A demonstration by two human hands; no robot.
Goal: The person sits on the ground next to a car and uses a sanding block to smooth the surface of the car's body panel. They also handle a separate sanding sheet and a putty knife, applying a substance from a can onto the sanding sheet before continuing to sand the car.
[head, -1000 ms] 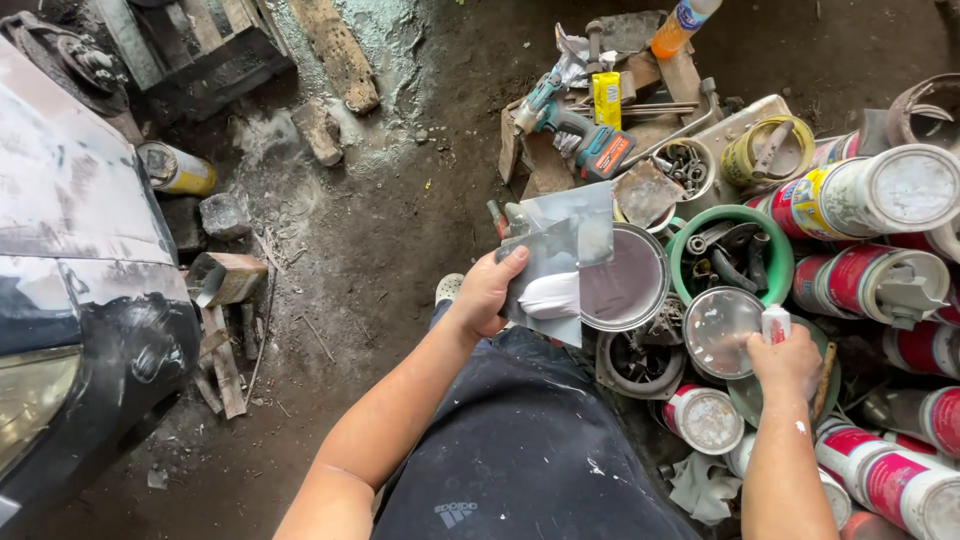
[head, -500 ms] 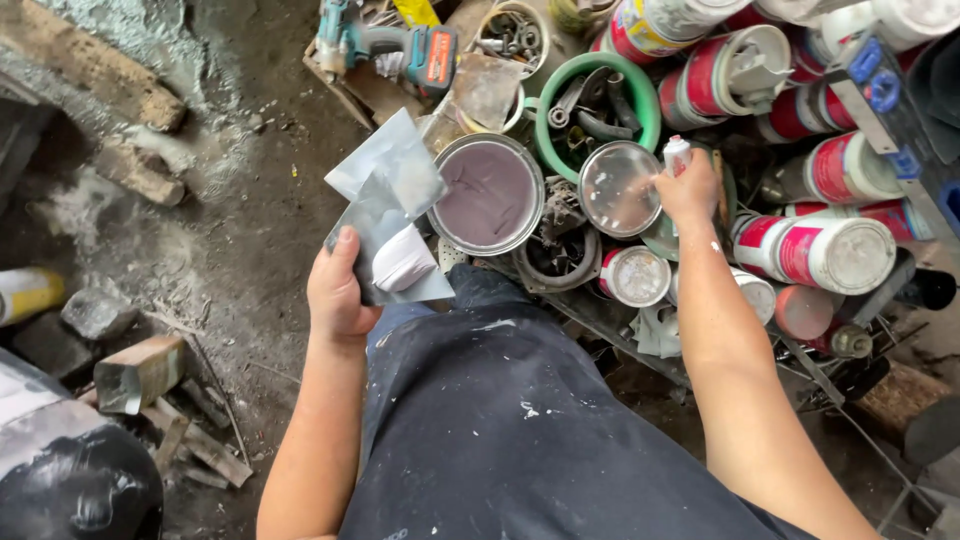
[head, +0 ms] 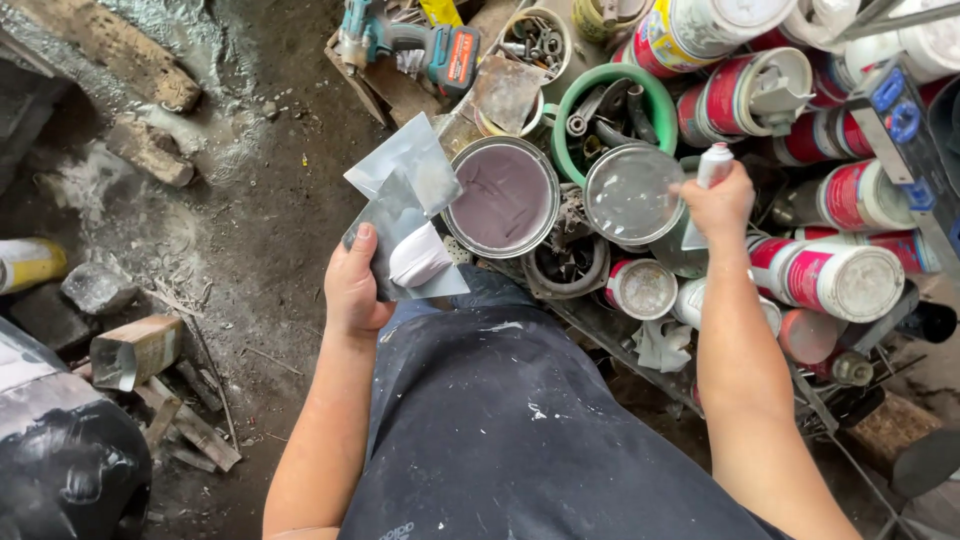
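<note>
My left hand (head: 352,285) grips a grey metal spreader plate (head: 400,215) that carries a blob of pale putty (head: 418,258); a second flat plate lies fanned behind it. My right hand (head: 718,205) is closed around a small white tube (head: 714,163) and a thin clear sheet, held over the cans. Between the hands sits an open can of mauve filler (head: 502,196), with a round clear lid (head: 633,194) to its right.
Many red-and-white paint cans (head: 835,280) crowd the right side. A green bucket of tools (head: 603,100), a teal cordless drill (head: 410,40) and a tub of bolts lie beyond. Bricks and rubble (head: 135,350) litter the dirt floor left, beside a masked car body (head: 60,460).
The view has swung left and closer over the cans. My right hand has risen from the small cans and now holds the white tube upright. My left hand keeps the plates.
</note>
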